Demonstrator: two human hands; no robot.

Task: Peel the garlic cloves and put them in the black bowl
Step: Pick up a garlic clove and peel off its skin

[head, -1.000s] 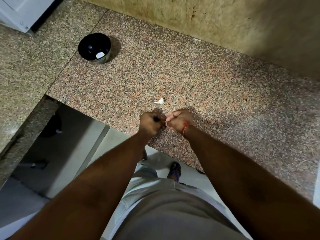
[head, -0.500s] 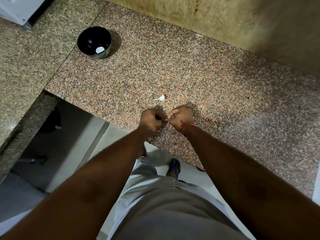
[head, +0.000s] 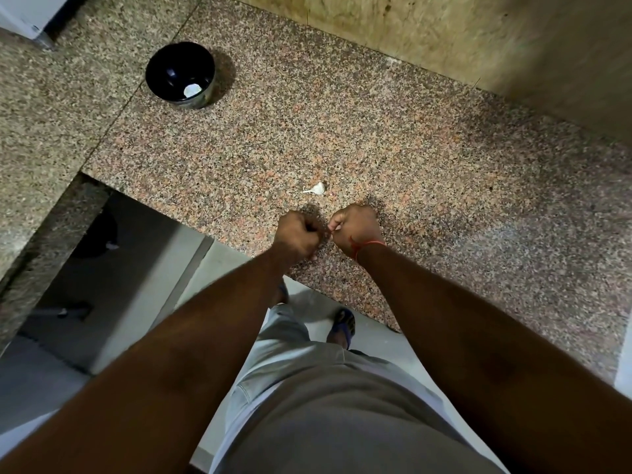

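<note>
Here, at the near edge of the counter (head: 444,206): left hand (head: 297,235) and right hand (head: 355,228) curling into loose fists, knuckles almost meeting, thumbs and fingertips pinching together in the small gap between them. Probably working at a garlic clove there, though too small and too hidden to make out; only a pale sliver showing at the right hand's fingers. Red thread circling the right wrist.

Just beyond the hands, toward the middle of the counter: a small white scrap (head: 315,189) with a thin tail lying loose on the stone. Impossible to tell whether peel or an unpeeled clove.

Farther off, toward the far left corner, beside the seam in the counter: the black bowl (head: 180,74) standing upright, well apart from the hands, already holding one pale peeled clove (head: 192,90).

Judging the step: stripping skin, with the carry to the bowl not yet begun.

Risks from here: working so close to the counter's near edge, with open floor directly below, so a slippery clove popping out of the pinch could be dropping to the ground. Pale bits also blending into the speckled stone, so easily overlooked.
</note>
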